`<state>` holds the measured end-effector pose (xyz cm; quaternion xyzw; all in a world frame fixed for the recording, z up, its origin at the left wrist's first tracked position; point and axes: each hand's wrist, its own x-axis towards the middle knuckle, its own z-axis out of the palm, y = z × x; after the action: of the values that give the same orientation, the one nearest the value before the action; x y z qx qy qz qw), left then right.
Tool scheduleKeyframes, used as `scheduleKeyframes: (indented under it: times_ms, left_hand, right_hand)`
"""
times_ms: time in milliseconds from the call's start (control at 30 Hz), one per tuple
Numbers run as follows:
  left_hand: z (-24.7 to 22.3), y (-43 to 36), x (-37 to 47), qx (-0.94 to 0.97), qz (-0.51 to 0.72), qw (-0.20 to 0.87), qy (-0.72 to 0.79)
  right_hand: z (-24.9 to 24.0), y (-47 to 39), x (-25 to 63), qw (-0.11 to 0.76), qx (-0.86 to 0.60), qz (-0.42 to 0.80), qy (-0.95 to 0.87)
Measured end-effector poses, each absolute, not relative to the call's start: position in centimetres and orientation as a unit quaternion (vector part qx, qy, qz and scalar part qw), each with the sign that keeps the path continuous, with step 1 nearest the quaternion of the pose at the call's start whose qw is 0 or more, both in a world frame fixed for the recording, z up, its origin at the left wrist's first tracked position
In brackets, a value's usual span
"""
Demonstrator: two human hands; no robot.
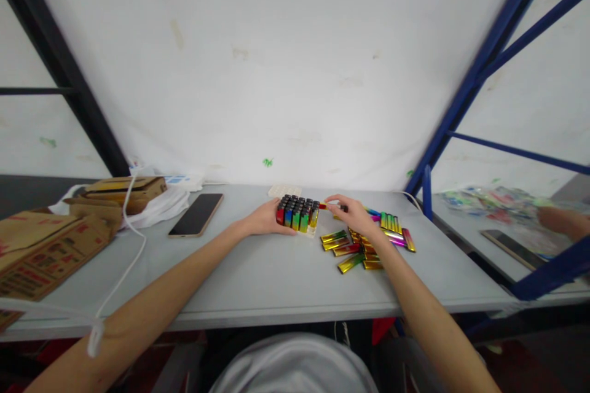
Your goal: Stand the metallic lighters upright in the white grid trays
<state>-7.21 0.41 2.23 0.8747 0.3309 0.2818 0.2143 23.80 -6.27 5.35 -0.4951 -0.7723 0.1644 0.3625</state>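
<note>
Gold, green, blue and red gleam on the black-topped sticks standing packed upright in a clear tray, near the middle of the grey surface. From where I stand, the person's left hand has its grip clamped on the left side of that packed block, thumb along the near face. At the block's right edge, the right hand has its grip together on a single red stick lying sideways between the fingertips. Just beneath that wrist, a loose pile of the same shiny sticks spreads over the surface. A dark phone lies to the left, near a white cable and an open cardboard box. Beyond the blue frame, another person's hand shows, blurred.
</note>
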Motion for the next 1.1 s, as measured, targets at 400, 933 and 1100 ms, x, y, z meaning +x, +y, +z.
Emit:
scheduleKeyframes:
  times_ms: [400, 933, 1100]
  left_hand:
    - [2.5, 0.2, -7.2, 0.883, 0.282, 0.213, 0.31]
    - [2.6, 0.1, -7.1, 0.877, 0.27, 0.212, 0.335]
    - [2.6, 0.1, -7.1, 0.881, 0.272, 0.206, 0.328]
  right_hand:
    - [4.6, -5.8, 22.4, 0.446, -0.429, 0.351, -0.703]
    - [3.8, -6.1, 20.4, 0.482, -0.546, 0.202, -0.655]
    - [3.7, -6.4, 20.2, 0.484, -0.541, 0.18, -0.664]
